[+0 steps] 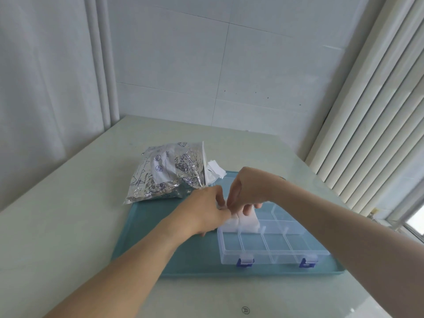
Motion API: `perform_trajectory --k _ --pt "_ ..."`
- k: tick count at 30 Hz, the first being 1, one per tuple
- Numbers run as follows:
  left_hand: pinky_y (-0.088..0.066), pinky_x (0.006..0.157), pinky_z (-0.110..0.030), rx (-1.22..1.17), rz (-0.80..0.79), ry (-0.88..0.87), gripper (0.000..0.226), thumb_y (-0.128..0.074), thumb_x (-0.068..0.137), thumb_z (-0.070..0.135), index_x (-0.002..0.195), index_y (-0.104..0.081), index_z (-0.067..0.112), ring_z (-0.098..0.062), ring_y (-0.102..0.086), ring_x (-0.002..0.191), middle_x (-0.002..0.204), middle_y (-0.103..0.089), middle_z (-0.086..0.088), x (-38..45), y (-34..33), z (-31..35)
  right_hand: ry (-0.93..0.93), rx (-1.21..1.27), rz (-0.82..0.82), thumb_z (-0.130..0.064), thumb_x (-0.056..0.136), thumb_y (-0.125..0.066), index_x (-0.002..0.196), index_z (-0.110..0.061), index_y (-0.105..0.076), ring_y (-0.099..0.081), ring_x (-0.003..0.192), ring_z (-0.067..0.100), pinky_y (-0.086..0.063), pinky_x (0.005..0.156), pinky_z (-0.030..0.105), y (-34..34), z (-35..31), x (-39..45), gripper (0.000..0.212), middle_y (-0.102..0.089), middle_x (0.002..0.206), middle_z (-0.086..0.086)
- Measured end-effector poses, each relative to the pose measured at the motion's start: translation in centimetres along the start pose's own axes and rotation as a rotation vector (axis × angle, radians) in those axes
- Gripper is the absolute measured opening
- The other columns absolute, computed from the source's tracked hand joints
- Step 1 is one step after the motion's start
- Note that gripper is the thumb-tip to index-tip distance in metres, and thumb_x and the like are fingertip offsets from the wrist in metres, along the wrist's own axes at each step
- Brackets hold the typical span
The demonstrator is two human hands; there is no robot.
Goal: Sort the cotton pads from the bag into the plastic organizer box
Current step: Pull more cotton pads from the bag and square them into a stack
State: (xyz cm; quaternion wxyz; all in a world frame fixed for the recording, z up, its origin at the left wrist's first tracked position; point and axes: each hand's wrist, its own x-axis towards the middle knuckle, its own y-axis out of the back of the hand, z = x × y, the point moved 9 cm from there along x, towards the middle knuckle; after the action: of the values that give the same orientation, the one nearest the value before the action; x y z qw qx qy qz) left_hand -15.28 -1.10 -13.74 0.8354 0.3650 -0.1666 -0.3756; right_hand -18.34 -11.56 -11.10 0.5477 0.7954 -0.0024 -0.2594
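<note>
A clear plastic organizer box (275, 251) with blue latches lies open on a teal tray (160, 216). White cotton pads (246, 222) stand in its left middle compartments. My left hand (206, 210) and my right hand (246, 191) meet above the box's left side, both pinching white pads with curled fingertips. A silvery printed bag (167, 173) lies behind, at the tray's far left corner, with loose pads (215, 172) spilling from its open right end.
The tray rests on a pale green table (57, 226). A tiled wall stands behind, a curtain hangs at the left, and white vertical blinds (371, 134) cover a window at the right. The box's front row of compartments holds nothing.
</note>
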Motion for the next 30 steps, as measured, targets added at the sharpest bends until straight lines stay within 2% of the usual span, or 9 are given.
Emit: perform_trajectory --k 3,7,10,12,14,17,19,22,30 --pt "-0.044 0.05 -0.025 0.053 0.039 -0.021 0.022 -0.058 0.089 0.042 0.1 -0.056 0.024 -0.018 -0.052 0.042 0.07 -0.059 0.006 0.1 0.4 0.4 -0.009 0.097 0.009 -0.022 0.082 -0.08 0.097 -0.018 -0.08 -0.062 0.064 0.012 -0.043 0.052 0.018 1.9 0.5 0.2 0.016 -0.075 0.078 -0.001" --pt "-0.045 0.054 -0.024 0.009 0.206 -0.104 0.018 -0.061 0.088 0.03 0.104 -0.064 0.024 -0.009 -0.051 0.048 0.062 -0.058 0.007 -0.3 1.5 0.7 -0.054 0.468 0.356 -0.001 0.089 -0.061 0.087 -0.011 -0.074 -0.052 0.057 0.018 -0.045 0.048 0.019 6.0 1.9 2.5 0.017 -0.062 0.07 0.009" --pt "-0.045 0.054 -0.026 -0.099 0.444 -0.228 0.009 -0.06 0.086 0.029 0.091 -0.067 0.024 -0.007 -0.049 0.047 0.051 -0.054 0.008 -1.3 3.6 1.4 -0.051 0.467 0.45 0.0 0.094 -0.05 0.091 -0.017 -0.069 -0.053 0.06 0.018 -0.041 0.043 0.014 6.2 1.2 4.8 0.025 -0.058 0.076 0.002" --pt "-0.039 0.047 -0.024 -0.134 0.668 -0.329 0.013 -0.055 0.084 0.028 0.081 -0.065 0.021 -0.008 -0.045 0.044 0.045 -0.044 0.01 -2.5 5.9 1.7 -0.025 0.349 0.482 -0.002 0.095 -0.045 0.111 -0.013 -0.07 -0.057 0.082 0.022 -0.045 0.059 0.018 6.5 0.2 6.1 0.032 -0.06 0.096 0.001" --pt "-0.034 0.047 -0.022 -0.155 0.874 -0.348 0.016 -0.05 0.084 0.027 0.082 -0.064 0.018 -0.004 -0.045 0.046 0.047 -0.043 0.014 -3.4 8.1 0.9 -0.046 0.211 0.485 -0.004 0.097 -0.043 0.13 -0.012 -0.063 -0.056 0.115 0.026 -0.046 0.089 0.026 6.6 -0.2 7.3 0.04 -0.059 0.126 0.006" --pt "-0.043 0.07 -0.03 -0.082 1.036 -0.308 0.022 -0.052 0.082 0.017 0.1 -0.063 0.011 -0.012 -0.05 0.076 0.076 -0.054 0.006 -3.4 9.8 -0.4 -0.057 0.084 0.359 -0.01 0.1 -0.044 0.146 -0.012 -0.047 -0.045 0.137 0.029 -0.037 0.112 0.032 5.0 -0.7 9.6 0.047 -0.047 0.15 0.007" --pt "-0.04 0.085 -0.04 0.055 1.046 -0.212 0.039 -0.055 0.081 0.02 0.116 -0.059 0.006 -0.029 -0.049 0.097 0.101 -0.056 -0.009 -2.5 9.7 -1.4 -0.051 0.09 0.29 -0.01 0.099 -0.046 0.143 -0.006 -0.05 -0.05 0.131 0.032 -0.041 0.109 0.037 3.8 -0.5 10.6 0.044 -0.051 0.145 0.012" --pt "-0.041 0.091 -0.052 0.145 0.888 -0.025 0.063 -0.05 0.082 0.041 0.135 -0.049 0.005 -0.039 -0.043 0.118 0.124 -0.051 -0.02 -0.4 8.7 -3.2 -0.04 0.078 0.32 -0.011 0.092 -0.056 0.125 -0.003 -0.064 -0.061 0.114 0.033 -0.051 0.093 0.037 3.5 0.0 11.5 0.035 -0.065 0.126 0.015" --pt "-0.034 0.104 -0.053 0.176 0.759 0.065 0.082 -0.05 0.078 0.053 0.143 -0.038 0.005 -0.038 -0.034 0.131 0.138 -0.042 -0.019 0.4 8.2 -4.3 0.007 0.161 0.508 -0.012 0.079 -0.078 0.091 -0.012 -0.07 -0.057 0.083 0.021 -0.045 0.069 0.028 4.7 0.8 11.0 0.014 -0.065 0.091 0.003"
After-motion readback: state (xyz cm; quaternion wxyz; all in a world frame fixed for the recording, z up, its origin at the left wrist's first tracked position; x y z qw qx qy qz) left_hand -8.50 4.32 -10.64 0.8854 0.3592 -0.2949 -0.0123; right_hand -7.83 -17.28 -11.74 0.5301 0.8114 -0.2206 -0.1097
